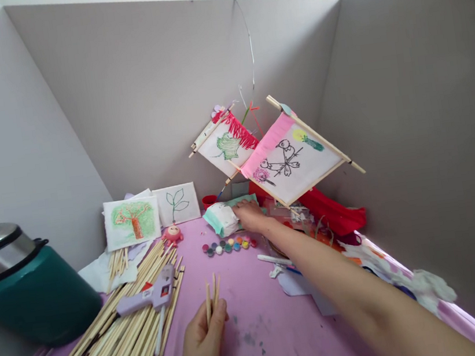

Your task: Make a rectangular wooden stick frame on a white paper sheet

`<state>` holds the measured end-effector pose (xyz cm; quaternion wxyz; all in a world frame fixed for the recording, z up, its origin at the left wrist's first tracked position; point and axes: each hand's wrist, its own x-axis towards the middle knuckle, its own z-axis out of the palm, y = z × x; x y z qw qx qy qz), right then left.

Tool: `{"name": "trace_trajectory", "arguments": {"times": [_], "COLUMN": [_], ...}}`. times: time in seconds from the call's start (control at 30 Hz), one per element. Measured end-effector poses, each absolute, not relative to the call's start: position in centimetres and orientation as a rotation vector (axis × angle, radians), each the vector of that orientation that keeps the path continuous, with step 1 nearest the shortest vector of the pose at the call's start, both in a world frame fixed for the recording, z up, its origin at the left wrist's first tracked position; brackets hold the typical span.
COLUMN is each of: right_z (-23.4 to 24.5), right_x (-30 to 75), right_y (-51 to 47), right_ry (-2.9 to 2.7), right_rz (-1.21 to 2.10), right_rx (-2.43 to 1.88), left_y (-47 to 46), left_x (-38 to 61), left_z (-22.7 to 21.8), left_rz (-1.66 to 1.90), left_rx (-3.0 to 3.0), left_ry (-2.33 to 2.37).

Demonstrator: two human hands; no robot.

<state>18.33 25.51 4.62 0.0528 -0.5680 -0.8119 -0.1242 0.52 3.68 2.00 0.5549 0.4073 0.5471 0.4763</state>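
a: what does the left hand (204,339) have?
b: a few short sticks (208,299), pinched between thumb and fingers, tips pointing up, over the table (281,312).
a: and the right hand (250,215)?
b: reaching out farther, right beside the white and mint packet (221,220). whether its fingers grip anything, i cannot tell.
a: what's around them?
b: left of the left hand, a lilac glue gun (165,285) rests on a heap of long sticks (115,349). a strip of paint pots (228,248) lies between the two hands, and a framed bird drawing (309,162) hangs above and right of the right hand.
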Motion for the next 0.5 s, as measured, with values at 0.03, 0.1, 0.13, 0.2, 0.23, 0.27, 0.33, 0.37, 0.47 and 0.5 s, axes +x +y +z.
{"name": "trace_trajectory", "arguments": {"times": [0.03,0.1,0.13,0.2,0.23,0.27,0.33,0.37,0.47,0.5], "right_z": [4.8,5.2,5.3,5.5,5.5,5.5,5.3,5.1,4.4,4.2], "right_x": [18.2,18.0,18.1,18.4,18.7,19.1,20.2,20.8,22.5,23.0], "right_y": [25.1,24.3,23.9,23.3,23.2,23.1,23.2,23.3,23.6,23.7], "right_ry": [-2.449,-2.387,-2.347,-2.256,-2.205,-2.152,-2.043,-1.993,-1.902,-1.895], "right_rz": [-0.416,-0.487,-0.516,-0.556,-0.568,-0.575,-0.574,-0.568,-0.534,-0.516], "right_rx": [-1.724,-1.745,-1.769,-1.842,-1.888,-1.937,-2.036,-2.077,-2.126,-2.116], "left_y": [3.7,3.7,3.6,3.6,3.6,3.6,3.5,3.5,3.6,3.6], "left_x": [0.5,0.6,0.6,0.7,0.7,0.7,0.6,0.6,0.4,0.4], "left_z": [2.0,2.0,2.0,2.0,2.0,2.0,2.1,2.1,2.1,2.1], "left_rz": [1.115,1.089,1.082,1.078,1.077,1.075,1.069,1.063,1.061,1.069], "left_rx": [0.968,0.975,0.98,0.99,0.996,1.004,1.023,1.036,1.097,1.129], "left_ry": [1.31,1.354,1.363,1.374,1.376,1.376,1.369,1.361,1.338,1.331]}}
